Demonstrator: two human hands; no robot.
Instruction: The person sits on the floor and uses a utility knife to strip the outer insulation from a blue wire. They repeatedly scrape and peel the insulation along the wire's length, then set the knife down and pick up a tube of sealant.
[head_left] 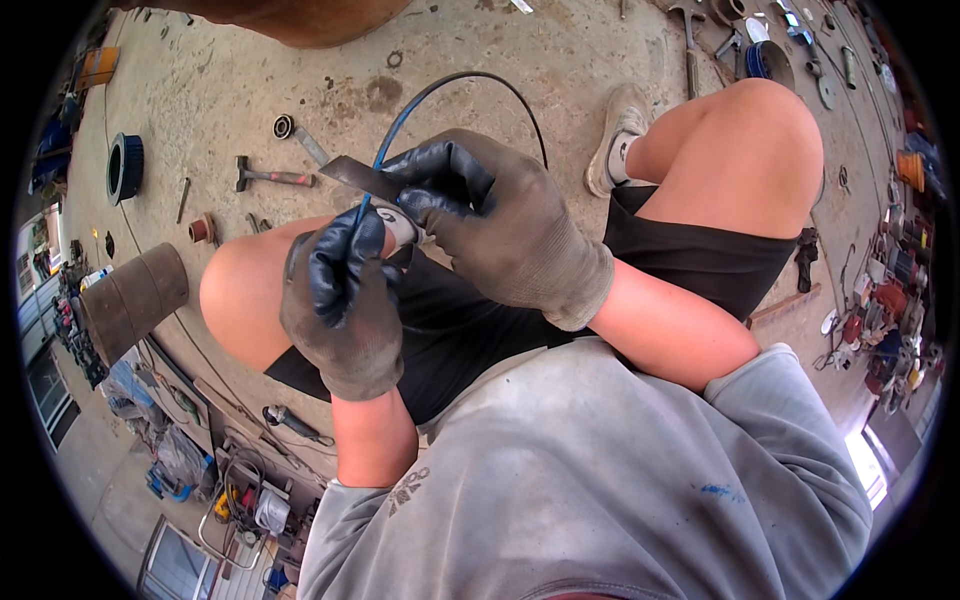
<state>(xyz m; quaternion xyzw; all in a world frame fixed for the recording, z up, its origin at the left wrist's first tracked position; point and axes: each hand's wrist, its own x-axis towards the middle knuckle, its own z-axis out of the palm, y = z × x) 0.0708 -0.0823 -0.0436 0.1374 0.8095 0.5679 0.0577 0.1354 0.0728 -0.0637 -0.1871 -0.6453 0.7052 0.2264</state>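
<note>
Both my hands wear grey knit gloves with dark blue coated fingers, and they meet above my lap. My left hand [345, 290] is closed, pinching a thin blue cable [401, 118] between thumb and fingers. From there the cable rises, arcs over my right hand and turns black on its far side. My right hand [505, 215] grips a flat, dark blade-like metal piece [352, 176] by one end. That piece lies across the cable just above my left fingertips, apparently touching it. My right fingers hide its gripped end.
On the concrete floor ahead lie a red-handled hammer [280, 178], a bearing [284, 126] and a blue ring [124, 168]. A rusty cylinder [135, 298] stands left, with an angle grinder [291, 421] nearer. Another hammer [690, 52] and a blue coil [768, 62] are far right.
</note>
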